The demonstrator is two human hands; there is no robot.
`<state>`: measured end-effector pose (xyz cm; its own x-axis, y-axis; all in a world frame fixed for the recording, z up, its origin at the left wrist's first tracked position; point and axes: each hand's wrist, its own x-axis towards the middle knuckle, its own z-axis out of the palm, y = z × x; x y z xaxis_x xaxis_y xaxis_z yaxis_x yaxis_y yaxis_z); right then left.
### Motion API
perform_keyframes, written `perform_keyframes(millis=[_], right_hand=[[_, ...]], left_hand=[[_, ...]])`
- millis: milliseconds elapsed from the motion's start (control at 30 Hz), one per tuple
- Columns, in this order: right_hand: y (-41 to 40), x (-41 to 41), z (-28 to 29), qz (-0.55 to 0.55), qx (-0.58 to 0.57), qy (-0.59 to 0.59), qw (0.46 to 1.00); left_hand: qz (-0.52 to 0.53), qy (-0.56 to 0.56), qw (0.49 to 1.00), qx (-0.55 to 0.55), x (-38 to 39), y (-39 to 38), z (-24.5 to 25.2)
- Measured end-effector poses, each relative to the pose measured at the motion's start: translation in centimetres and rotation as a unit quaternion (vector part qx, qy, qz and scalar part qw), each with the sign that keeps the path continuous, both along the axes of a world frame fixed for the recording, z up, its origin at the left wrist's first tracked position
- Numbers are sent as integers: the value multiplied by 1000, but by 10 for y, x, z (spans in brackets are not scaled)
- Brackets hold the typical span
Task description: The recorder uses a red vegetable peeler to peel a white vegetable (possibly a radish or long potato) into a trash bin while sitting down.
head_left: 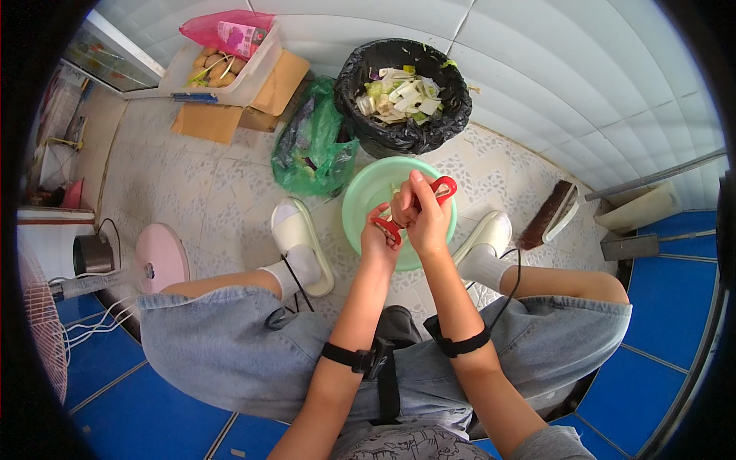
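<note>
Both of my hands are over a light green plastic basin [352, 215] on the floor between my feet. My right hand [426, 221] is closed round the handle of a red peeler [446, 187], which looks like a Y-shaped one. The handle's end, with an opening in it, sticks out past my fingers. The peeler's red crosspiece lies against the palm side of my left hand [376, 241], whose fingers are curled beside it. Whether my left hand grips it or something under it is hidden. A small pale scrap shows inside the basin.
Beyond the basin stands a bin lined with a black bag [368, 135], holding vegetable trimmings [402, 95]. Left of it are a green plastic bag [316, 167] and a plastic box [264, 63] of potatoes [221, 72]. A broom [546, 215] lies right; a pink fan base [164, 259] stands left.
</note>
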<state>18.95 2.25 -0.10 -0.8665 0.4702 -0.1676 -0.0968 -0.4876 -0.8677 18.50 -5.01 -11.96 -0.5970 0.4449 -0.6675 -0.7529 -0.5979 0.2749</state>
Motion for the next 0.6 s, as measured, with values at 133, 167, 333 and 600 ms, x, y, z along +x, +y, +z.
perform_keyframes(millis=[133, 167, 333, 600], right_hand=[[1, 1, -3, 15, -18, 28, 999], [2, 2, -4, 18, -22, 25, 999], [-2, -3, -2, -13, 41, 23, 999], [38, 1, -3, -64, -22, 84, 994]], left_hand=[[22, -34, 999, -5, 0, 3, 7], [22, -35, 999, -4, -1, 4, 9], [5, -5, 1000, -8, -3, -1, 13], [-55, 110, 986, -116, 0, 2, 70]])
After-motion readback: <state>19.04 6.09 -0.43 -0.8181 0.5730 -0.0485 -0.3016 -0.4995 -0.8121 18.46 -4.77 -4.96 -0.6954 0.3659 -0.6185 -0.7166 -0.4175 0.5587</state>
